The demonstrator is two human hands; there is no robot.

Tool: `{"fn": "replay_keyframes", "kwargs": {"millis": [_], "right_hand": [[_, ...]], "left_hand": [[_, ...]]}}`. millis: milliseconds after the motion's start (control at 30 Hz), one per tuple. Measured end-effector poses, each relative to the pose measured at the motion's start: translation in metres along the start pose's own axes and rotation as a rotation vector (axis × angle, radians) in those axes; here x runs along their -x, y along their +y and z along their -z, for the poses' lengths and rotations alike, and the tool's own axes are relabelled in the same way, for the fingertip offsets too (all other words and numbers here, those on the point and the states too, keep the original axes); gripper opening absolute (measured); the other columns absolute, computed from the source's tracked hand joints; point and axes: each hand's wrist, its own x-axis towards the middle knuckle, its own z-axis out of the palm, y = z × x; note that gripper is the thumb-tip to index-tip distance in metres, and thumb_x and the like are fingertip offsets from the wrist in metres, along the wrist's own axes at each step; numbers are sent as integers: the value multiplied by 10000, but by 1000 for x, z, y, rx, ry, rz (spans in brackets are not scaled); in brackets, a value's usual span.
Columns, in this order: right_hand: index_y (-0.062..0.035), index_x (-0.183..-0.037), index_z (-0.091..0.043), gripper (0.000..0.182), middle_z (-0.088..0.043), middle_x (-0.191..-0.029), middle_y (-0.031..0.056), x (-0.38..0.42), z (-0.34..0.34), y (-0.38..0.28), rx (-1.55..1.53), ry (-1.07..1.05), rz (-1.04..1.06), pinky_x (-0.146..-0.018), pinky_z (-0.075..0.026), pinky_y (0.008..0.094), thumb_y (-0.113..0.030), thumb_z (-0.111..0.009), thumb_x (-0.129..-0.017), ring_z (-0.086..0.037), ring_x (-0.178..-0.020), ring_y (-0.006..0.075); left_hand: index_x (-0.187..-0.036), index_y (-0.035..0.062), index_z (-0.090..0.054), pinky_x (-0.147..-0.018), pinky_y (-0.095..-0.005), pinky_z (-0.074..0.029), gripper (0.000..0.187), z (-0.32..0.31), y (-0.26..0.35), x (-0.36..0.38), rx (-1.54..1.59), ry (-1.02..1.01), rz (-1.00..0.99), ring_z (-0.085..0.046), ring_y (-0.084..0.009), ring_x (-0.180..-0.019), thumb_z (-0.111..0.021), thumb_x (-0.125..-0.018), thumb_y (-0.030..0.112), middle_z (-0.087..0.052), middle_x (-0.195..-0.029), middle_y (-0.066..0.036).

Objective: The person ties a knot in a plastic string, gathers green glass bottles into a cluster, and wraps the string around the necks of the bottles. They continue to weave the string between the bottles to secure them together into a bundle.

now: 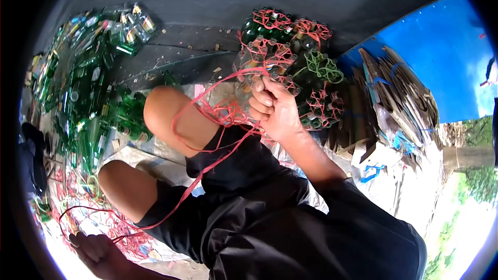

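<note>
Several bundles of green glass bottles (290, 57) stand tied; my right hand (275, 106) and left hand (96, 249) grip red plastic string (205, 168), while loose green bottles (88, 93) remain unbound.

Outdoor bottle-recycling yard: loose green glass bottles (88, 93) heaped on the ground, tied bottle bundles (290, 57) stacked alongside, flattened cardboard (399, 103) against a blue wall (436, 46), trees (477, 176) beyond.

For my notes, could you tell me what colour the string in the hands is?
Red string, clearest in the head view.
</note>
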Motion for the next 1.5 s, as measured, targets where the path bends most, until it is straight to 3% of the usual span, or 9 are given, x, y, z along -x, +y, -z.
{"fn": "replay_keyframes", "kwargs": {"millis": [433,533,633,733,833,867,967,1100,1500], "right_hand": [[-62,-821,-629,311,-455,-610,-51,79,166,-22,748,649,64,-461,-309,252,-315,-610,-1002,-379,-494,52],[-16,-921,-715,316,-569,-689,-24,102,247,1,1168,619,307,-555,-380,251,-301,-607,-1003,-483,-593,60],[18,-900,-684,289,-674,-768,142,141,289,6,1469,497,183,-679,-500,341,-234,-574,-988,-659,-710,215],[7,-902,-703,297,-677,-786,166,178,332,27,1594,466,176,-688,-514,383,-240,-559,-982,-679,-724,260],[-21,-813,-707,303,-591,-636,30,206,374,46,1661,398,198,-597,-467,303,-263,-602,-961,-594,-624,113],[-41,-808,-723,303,-585,-617,29,215,373,49,1475,638,-153,-543,-468,317,-296,-622,-937,-582,-561,124],[-48,-804,-729,299,-582,-614,25,231,357,51,1378,600,-516,-463,-444,327,-314,-648,-914,-538,-496,118],[-32,-863,-750,305,-575,-610,32,234,352,54,1078,685,-686,-421,-432,348,-323,-675,-913,-522,-473,142],[-69,-1039,-698,252,-359,-589,-61,109,181,-30,589,619,97,-471,-273,244,-299,-595,-1044,-294,-484,51]], "left_hand": [[-1209,-51,-511,-505,-253,-239,236,-46,-10,-54,6,-339,106,-259,-64,-536,-374,-1132,125,-313,-671,27],[-1254,-61,-499,-511,-257,-234,248,-53,-13,-56,6,-319,112,-262,-65,-543,-387,-1127,120,-312,-675,25],[-1285,-74,-494,-520,-261,-236,272,-66,-19,-58,11,-328,133,-262,-68,-546,-401,-1120,120,-317,-677,27],[-1258,-62,-513,-527,-258,-235,274,-68,-23,-58,-1,-336,163,-258,-63,-543,-394,-1127,146,-309,-652,43],[-1215,-28,-544,-526,-246,-228,285,-74,-34,-57,-31,-322,197,-251,-40,-522,-375,-1140,189,-293,-610,70],[-1189,-12,-543,-526,-248,-230,283,-78,-39,-55,-31,-359,215,-254,-31,-521,-362,-1147,201,-305,-623,73],[-1081,19,-508,-532,-246,-238,245,-89,-49,-50,-119,-336,200,-254,-40,-522,-346,-1150,190,-330,-658,55],[-1069,32,-493,-537,-255,-246,209,-87,-55,-48,-98,-269,199,-259,-48,-530,-361,-1144,175,-350,-672,43],[-1261,-53,-540,-568,-267,-245,279,-71,-66,-56,-10,-337,286,-282,-48,-589,-389,-1110,127,-379,-743,33]]}}
